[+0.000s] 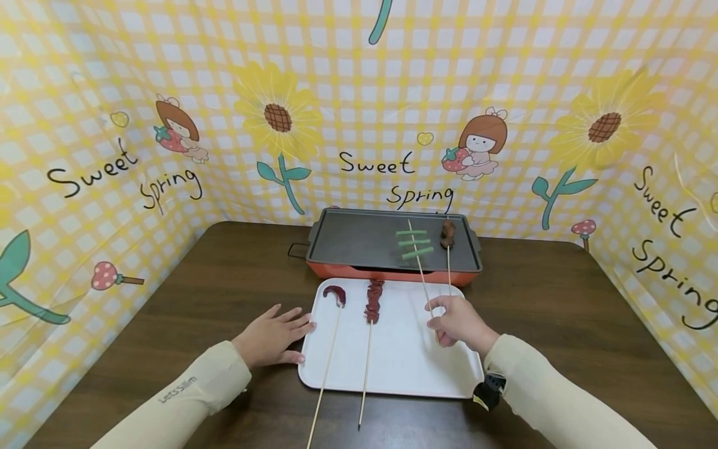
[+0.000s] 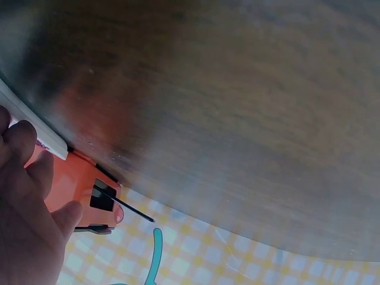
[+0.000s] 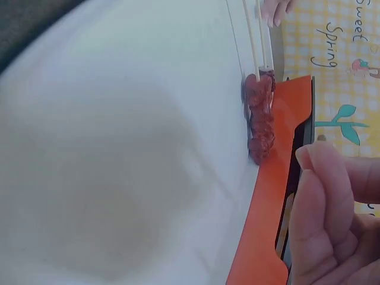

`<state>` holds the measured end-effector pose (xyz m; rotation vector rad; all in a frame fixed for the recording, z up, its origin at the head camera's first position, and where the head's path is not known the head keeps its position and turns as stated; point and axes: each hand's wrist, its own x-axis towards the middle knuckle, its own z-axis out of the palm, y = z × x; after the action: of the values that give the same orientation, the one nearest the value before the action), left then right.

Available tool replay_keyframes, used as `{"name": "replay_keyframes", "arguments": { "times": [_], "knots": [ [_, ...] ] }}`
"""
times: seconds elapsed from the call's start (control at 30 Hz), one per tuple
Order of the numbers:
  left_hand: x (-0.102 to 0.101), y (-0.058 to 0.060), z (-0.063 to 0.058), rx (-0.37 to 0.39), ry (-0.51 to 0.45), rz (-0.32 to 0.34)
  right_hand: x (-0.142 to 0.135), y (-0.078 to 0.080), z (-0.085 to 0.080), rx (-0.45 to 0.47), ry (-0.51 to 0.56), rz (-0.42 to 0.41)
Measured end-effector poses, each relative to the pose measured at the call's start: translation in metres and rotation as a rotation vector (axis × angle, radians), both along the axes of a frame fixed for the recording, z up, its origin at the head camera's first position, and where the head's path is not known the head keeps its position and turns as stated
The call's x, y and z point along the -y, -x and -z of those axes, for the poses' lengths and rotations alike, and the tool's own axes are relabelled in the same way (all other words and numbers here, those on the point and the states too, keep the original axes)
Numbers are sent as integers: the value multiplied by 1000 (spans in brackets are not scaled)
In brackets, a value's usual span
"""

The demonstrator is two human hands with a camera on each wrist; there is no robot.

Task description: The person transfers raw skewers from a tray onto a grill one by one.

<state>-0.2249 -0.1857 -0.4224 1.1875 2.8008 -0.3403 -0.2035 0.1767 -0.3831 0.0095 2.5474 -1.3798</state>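
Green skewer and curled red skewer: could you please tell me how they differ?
The green skewer carries three separate strips; the curled red skewer has one hooked piece. The right hand holds the green skewer at the griddle; the curled red skewer lies on the tray. Both are long and thin.

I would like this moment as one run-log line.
Right hand: pinches green skewer over griddle; Left hand: touches white tray; Tray: two red skewers; Griddle: brown skewer

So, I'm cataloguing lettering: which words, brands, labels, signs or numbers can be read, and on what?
"Sweet Spring": printed three times on the checked backdrop.
"Lets S...": on the left sleeve; the remaining letters are too small to read surely.
Black wrist device: no readable text.
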Motion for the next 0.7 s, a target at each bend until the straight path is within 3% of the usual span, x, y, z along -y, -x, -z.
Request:
{"name": "replay_keyframes", "arguments": {
  "times": [0.7],
  "knots": [
    [0,-1,-3,17,-16,-7,2,24,-11,8,31,44]
  ]
}}
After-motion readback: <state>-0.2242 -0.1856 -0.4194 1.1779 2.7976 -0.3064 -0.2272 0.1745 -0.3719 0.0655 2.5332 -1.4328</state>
